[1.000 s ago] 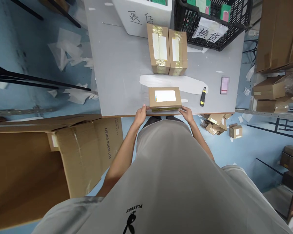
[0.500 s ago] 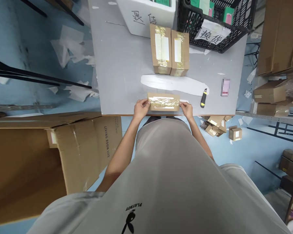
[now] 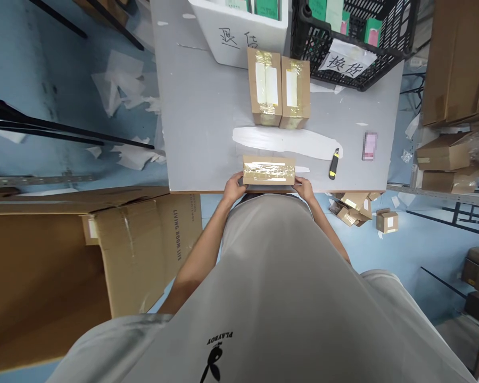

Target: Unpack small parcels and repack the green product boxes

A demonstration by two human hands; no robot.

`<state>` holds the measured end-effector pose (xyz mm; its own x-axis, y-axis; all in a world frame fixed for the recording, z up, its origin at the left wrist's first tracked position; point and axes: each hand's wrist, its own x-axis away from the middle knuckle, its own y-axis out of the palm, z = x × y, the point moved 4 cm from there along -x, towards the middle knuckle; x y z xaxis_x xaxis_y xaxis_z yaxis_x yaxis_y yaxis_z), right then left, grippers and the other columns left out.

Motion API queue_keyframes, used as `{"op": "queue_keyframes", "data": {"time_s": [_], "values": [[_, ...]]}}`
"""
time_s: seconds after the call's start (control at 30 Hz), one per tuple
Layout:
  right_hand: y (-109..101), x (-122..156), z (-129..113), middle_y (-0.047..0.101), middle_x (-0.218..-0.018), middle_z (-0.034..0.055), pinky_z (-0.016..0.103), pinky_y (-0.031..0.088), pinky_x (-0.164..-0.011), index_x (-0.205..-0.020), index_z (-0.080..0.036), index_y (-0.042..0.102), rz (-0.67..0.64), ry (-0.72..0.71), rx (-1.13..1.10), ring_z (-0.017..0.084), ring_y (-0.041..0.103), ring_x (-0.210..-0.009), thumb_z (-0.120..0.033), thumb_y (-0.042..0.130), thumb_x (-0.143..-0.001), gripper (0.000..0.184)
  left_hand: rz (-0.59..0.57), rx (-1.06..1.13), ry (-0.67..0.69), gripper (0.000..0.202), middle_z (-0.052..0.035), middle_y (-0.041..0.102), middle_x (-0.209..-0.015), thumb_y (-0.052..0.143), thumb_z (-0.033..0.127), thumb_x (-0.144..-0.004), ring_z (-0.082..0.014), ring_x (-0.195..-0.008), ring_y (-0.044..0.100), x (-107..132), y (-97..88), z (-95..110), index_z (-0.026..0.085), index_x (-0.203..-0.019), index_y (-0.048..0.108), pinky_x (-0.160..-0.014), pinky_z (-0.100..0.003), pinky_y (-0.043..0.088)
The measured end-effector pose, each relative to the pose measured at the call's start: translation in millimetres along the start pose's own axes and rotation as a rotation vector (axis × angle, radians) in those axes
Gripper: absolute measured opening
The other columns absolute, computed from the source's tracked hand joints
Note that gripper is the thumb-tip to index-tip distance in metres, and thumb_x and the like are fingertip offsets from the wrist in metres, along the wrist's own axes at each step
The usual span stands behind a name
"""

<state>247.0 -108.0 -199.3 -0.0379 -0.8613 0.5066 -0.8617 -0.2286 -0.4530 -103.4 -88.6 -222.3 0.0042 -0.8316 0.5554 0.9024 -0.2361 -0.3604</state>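
A small cardboard box (image 3: 269, 171), wrapped in shiny clear tape over a white label, is at the near edge of the grey table (image 3: 195, 133). My left hand (image 3: 234, 187) grips its left end at the lower corner. At the opposite end my right hand (image 3: 304, 187) holds the lower right corner; some fingertips are hidden by the box. Beyond it lies a long white sheet-like patch (image 3: 281, 141). A black and yellow utility knife (image 3: 333, 164) lies to the right of the box.
Two taped cardboard boxes (image 3: 265, 88) stand farther back. Behind them are a white bin (image 3: 239, 40) and a black crate (image 3: 359, 80) holding green packs. A pink item (image 3: 369, 146) lies at right. A large open carton (image 3: 143, 250) stands at left on the floor.
Both hands have slid slightly toward me, down to the lower corners of the small box. The box's near side shows more now. The whole view has shifted slightly.
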Motion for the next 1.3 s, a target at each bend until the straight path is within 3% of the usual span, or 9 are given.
{"op": "queue_keyframes", "data": {"time_s": [0.13,0.3,0.43,0.57,0.7,0.8,1.0,1.17,1.3], "values": [[-11,1,-3,0.087,-0.138,0.0139,0.047,0.068,-0.117,-0.12,-0.022,0.095,0.021,0.014,-0.097,0.037,0.078,-0.137,-0.067,0.096,-0.086,0.057,-0.002,0.035,0.053,0.051,-0.0125,0.081,-0.162,0.079,0.025,-0.081,-0.0386,-0.162,0.068,5,-7.6,10,0.02,-0.13,0.094,-0.145,-0.052,0.046],[-21,-9,-12,0.088,-0.131,0.0156,0.046,0.067,-0.117,-0.1,-0.023,0.092,0.075,-0.077,-0.109,0.037,0.076,-0.139,-0.09,0.076,-0.098,0.069,0.067,0.107,0.009,0.047,-0.0153,0.088,-0.146,0.076,0.046,-0.099,-0.039,-0.146,0.078,7,-19.0,13,0.015,-0.13,0.094,-0.136,-0.05,0.055],[-13,-29,-15,0.091,-0.121,0.0134,0.048,0.063,-0.121,-0.089,-0.025,0.087,0.095,-0.042,-0.018,0.037,0.078,-0.135,-0.082,0.066,-0.109,0.063,0.076,0.077,-0.038,0.044,-0.0154,0.09,-0.14,0.073,0.046,-0.102,-0.0393,-0.139,0.081,-4,-15.6,16,0.015,-0.124,0.094,-0.13,-0.048,0.059],[-7,-39,-7,0.092,-0.128,0.0134,0.049,0.061,-0.124,-0.096,-0.024,0.089,0.079,0.014,-0.004,0.035,0.08,-0.134,-0.067,0.065,-0.112,0.052,0.062,0.071,-0.104,0.043,-0.0147,0.09,-0.14,0.069,0.047,-0.104,-0.0376,-0.141,0.08,-11,-12.3,8,0.016,-0.122,0.093,-0.13,-0.046,0.058],[-11,-24,9,0.091,-0.135,0.0133,0.05,0.06,-0.128,-0.105,-0.024,0.093,0.011,0.059,-0.004,0.034,0.078,-0.141,-0.05,0.072,-0.107,0.033,0.062,0.074,-0.114,0.046,-0.0158,0.087,-0.15,0.062,0.045,-0.105,-0.0353,-0.151,0.076,-3,-16.5,-10,0.018,-0.129,0.091,-0.136,-0.05,0.053],[-9,-7,19,0.09,-0.135,0.0139,0.05,0.063,-0.123,-0.105,-0.024,0.094,-0.046,0.113,0.004,0.035,0.08,-0.138,-0.043,0.082,-0.097,0.024,0.023,0.02,-0.13,0.045,-0.0175,0.087,-0.147,0.069,0.037,-0.095,-0.0363,-0.15,0.077,6,-16.3,-22,0.02,-0.13,0.091,-0.134,-0.052,0.056],[4,7,14,0.091,-0.122,0.0099,0.05,0.066,-0.118,-0.094,-0.026,0.094,-0.081,0.131,0.002,0.034,0.081,-0.13,-0.057,0.09,-0.09,0.032,-0.005,-0.03,-0.14,0.036,-0.0168,0.091,-0.135,0.079,0.029,-0.081,-0.0427,-0.137,0.082,14,-8.3,-22,0.022,-0.112,0.093,-0.13,-0.055,0.059],[-8,4,-2,0.091,-0.124,0.0111,0.048,0.066,-0.117,-0.093,-0.026,0.094,-0.009,0.106,-0.045,0.033,0.083,-0.126,-0.065,0.091,-0.091,0.04,0.022,-0.055,-0.032,0.026,-0.0135,0.09,-0.136,0.08,0.036,-0.09,-0.0398,-0.136,0.082,18,-17.0,-1,0.023,-0.109,0.093,-0.13,-0.052,0.059],[-27,-5,-21,0.092,-0.115,0.0105,0.049,0.068,-0.114,-0.093,-0.026,0.095,0.117,0.026,-0.113,0.034,0.084,-0.119,-0.071,0.091,-0.093,0.046,0.081,0.0,0.084,0.033,-0.0137,0.09,-0.132,0.076,0.045,-0.101,-0.0351,-0.13,0.083,20,-34.0,23,0.021,-0.115,0.094,-0.127,-0.047,0.062]]}}
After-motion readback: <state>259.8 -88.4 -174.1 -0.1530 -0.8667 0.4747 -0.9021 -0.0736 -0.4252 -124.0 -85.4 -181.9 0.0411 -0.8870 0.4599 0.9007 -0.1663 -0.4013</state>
